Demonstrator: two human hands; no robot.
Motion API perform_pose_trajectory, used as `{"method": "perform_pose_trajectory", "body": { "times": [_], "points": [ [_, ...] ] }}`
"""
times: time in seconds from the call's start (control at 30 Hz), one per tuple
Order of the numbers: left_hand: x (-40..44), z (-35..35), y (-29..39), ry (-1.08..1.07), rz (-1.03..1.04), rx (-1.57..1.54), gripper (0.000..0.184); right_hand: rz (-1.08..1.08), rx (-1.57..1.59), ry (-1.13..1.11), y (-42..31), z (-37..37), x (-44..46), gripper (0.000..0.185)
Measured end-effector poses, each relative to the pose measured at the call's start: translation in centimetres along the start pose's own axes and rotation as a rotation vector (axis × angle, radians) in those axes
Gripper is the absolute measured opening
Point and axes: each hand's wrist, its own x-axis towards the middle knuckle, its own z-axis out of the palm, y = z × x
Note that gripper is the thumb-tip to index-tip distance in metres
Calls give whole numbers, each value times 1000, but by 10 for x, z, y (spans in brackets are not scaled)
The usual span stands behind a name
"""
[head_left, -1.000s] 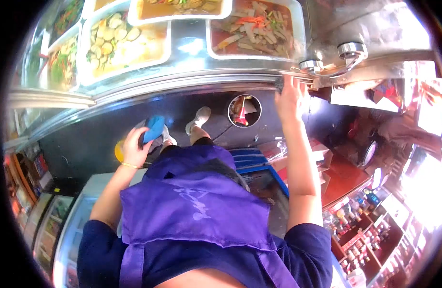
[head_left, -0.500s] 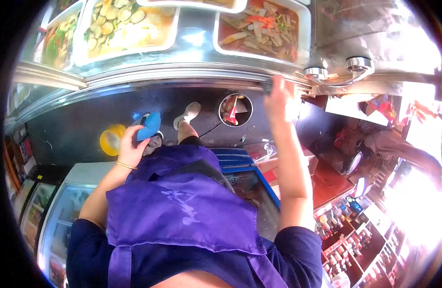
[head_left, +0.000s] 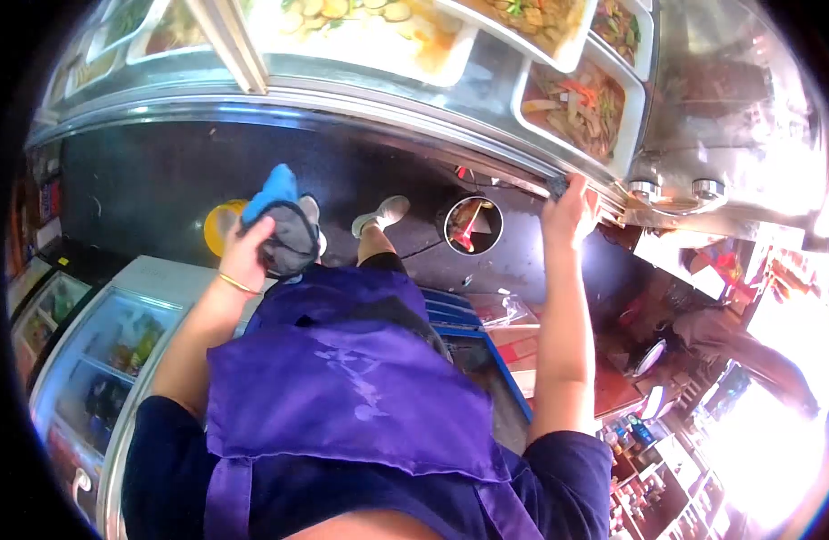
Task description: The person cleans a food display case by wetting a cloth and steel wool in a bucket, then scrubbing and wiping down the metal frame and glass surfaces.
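My left hand [head_left: 244, 256], a gold bangle at its wrist, is closed round a limp blue-and-dark-grey cloth piece [head_left: 293, 239]. Its dark, rounded side faces up and the blue end points away from me; its exact kind is unclear. My right hand [head_left: 572, 212] reaches forward with fingers closed on a small dark pad [head_left: 557, 186]. That pad rests at the metal rail [head_left: 405, 128] along the front edge of the glass food case. Just beyond it lies a white tray [head_left: 629, 144] of sliced food in reddish sauce.
Several more food trays [head_left: 450, 67] fill the case. On the dark floor stand a round bin [head_left: 448, 236] with rubbish and a yellow container [head_left: 218, 225]. A glass-topped cooler [head_left: 126, 328] is at left, a blue-edged chest [head_left: 500, 360] close by, and bottle shelves [head_left: 644, 486] at right.
The view has shifted, so the case and trays appear farther right and lower. In my left hand the cloth piece has turned, showing more of its dark side. My right hand remains at the rail.
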Motion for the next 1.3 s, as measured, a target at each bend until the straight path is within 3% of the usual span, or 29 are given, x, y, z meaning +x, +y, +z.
{"method": "perform_pose_trajectory", "body": {
  "times": [0.03,0.1,0.13,0.2,0.27,0.4,0.47,0.53,0.57,0.6,0.67,0.73,0.8,0.97,1.07,1.2,1.3],
  "points": [
    [4,-27,1,-41,-134,-108,35,-25,18,-25,-23,-3,-1,38],
    [-4,-48,2,-113,-165,-338,39,-53,120,-53,-91,-4,-4,25],
    [-15,-47,9,-113,-202,-436,40,-116,204,-66,-126,3,-8,43],
    [-23,-54,7,-156,-116,-423,42,-206,324,-114,-208,-1,-7,32],
    [-21,-55,14,-206,-54,-381,42,-358,406,23,-277,10,-8,18],
    [-15,-28,68,-146,70,-85,35,-538,392,53,-336,0,-6,7],
    [-3,-13,86,12,301,134,36,-598,368,19,-319,-6,1,7],
    [17,-2,106,58,825,699,37,-543,313,37,-284,1,3,7],
    [21,10,122,94,1088,981,36,-494,276,-25,-260,-3,5,17],
    [25,24,129,122,1147,1041,40,-450,234,-90,-231,-6,6,29],
    [32,48,144,208,1321,1506,39,-418,211,26,-171,-8,2,26],
    [45,73,144,160,1223,1723,40,-264,86,-101,-132,-21,2,37],
    [79,94,130,29,823,2032,31,-241,132,-143,-111,-32,2,44],
    [81,127,125,20,654,2169,26,-231,321,0,-94,-29,-15,47],
    [84,164,117,-146,492,2106,29,-213,496,49,-83,-30,-29,48],
    [79,239,44,-421,632,1887,31,-59,825,-57,-78,-46,-32,51],
    [81,250,-6,-607,777,1442,35,50,995,-149,-72,-76,-22,49]
  ]
}}
